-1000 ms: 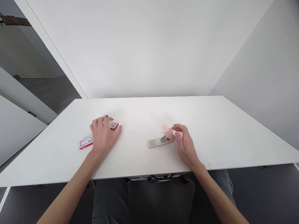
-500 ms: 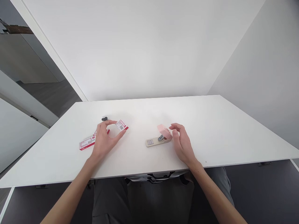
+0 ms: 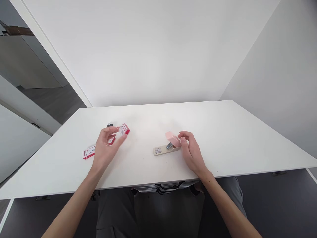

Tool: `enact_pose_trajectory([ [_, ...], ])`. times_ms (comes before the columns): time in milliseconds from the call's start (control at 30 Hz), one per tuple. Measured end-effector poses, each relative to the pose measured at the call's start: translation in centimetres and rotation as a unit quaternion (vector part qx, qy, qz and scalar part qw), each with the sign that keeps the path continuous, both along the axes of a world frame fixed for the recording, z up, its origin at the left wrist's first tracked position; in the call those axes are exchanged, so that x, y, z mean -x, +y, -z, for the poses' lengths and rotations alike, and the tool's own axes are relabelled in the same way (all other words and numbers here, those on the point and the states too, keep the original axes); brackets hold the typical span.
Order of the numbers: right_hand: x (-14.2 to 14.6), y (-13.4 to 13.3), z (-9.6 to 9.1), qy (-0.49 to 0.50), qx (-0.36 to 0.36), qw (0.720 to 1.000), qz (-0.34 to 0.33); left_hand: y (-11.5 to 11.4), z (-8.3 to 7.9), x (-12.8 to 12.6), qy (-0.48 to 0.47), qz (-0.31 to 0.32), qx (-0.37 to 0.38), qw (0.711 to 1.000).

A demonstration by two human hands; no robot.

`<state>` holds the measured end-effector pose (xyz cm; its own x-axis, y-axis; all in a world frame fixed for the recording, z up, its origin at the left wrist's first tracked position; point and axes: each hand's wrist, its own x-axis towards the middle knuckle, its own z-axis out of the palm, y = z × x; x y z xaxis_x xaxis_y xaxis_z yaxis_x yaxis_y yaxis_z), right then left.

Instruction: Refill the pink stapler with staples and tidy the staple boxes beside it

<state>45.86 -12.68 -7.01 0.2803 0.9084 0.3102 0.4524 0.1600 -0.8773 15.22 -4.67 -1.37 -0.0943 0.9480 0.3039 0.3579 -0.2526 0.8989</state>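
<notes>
Red-and-white, the small box (image 3: pixel 124 129) sits in the left hand (image 3: pixel 105 148), whose grip holds it between thumb and fingertips, raised off the tabletop (image 3: pixel 235 132) left of its middle. A second box (image 3: pixel 88 153) of the same colours lies flat nearer the left edge, and a small dark object (image 3: pixel 109 125) rests just beyond the hand. Near the middle lies the stapler (image 3: pixel 160 150), its beige base flat and its pink lid (image 3: pixel 170 136) swung up. The right hand (image 3: pixel 190 152) keeps a narrow grip, fingertips closed on the lid's rear end, wrist toward the near edge.
</notes>
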Motion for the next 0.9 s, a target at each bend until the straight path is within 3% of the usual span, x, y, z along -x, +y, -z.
enact_pose_trajectory([
  [100,0.0,0.0,0.0,-0.002,0.003,1.0,-0.002,0.0,0.1,0.5,0.057,-0.018,0.031,0.998],
  [233,-0.1,0.0,0.0,-0.003,0.003,1.0,-0.005,0.3,-0.6,1.4,-0.141,-0.008,0.079,0.987],
  [300,-0.1,-0.1,0.0,-0.003,0.003,1.0,-0.008,0.2,-1.5,1.9,-0.239,0.024,0.062,0.969],
  [367,0.0,-0.1,0.0,-0.002,0.003,1.0,-0.01,-0.1,-2.3,2.1,-0.272,0.054,0.037,0.96],
  [433,-0.1,0.0,0.0,-0.003,0.002,1.0,-0.011,-0.6,-2.8,1.9,-0.204,0.034,0.011,0.978],
  [500,-0.1,0.0,0.1,-0.004,0.0,1.0,-0.011,-0.9,-2.7,1.5,-0.04,-0.035,-0.027,0.998],
  [567,-0.1,0.1,0.2,-0.005,-0.002,1.0,-0.011,-1.0,-2.0,1.2,0.133,-0.088,-0.067,0.985],
  [633,-0.1,0.1,0.2,-0.006,-0.001,1.0,-0.011,-0.6,-0.9,1.2,0.241,-0.102,-0.084,0.962],
  [767,0.0,0.0,0.0,-0.009,0.006,1.0,-0.007,0.8,1.4,2.2,0.336,-0.097,-0.045,0.936],
  [900,0.0,-0.1,-0.1,-0.012,0.009,1.0,-0.007,1.7,2.3,3.7,0.388,-0.122,-0.057,0.912],
])
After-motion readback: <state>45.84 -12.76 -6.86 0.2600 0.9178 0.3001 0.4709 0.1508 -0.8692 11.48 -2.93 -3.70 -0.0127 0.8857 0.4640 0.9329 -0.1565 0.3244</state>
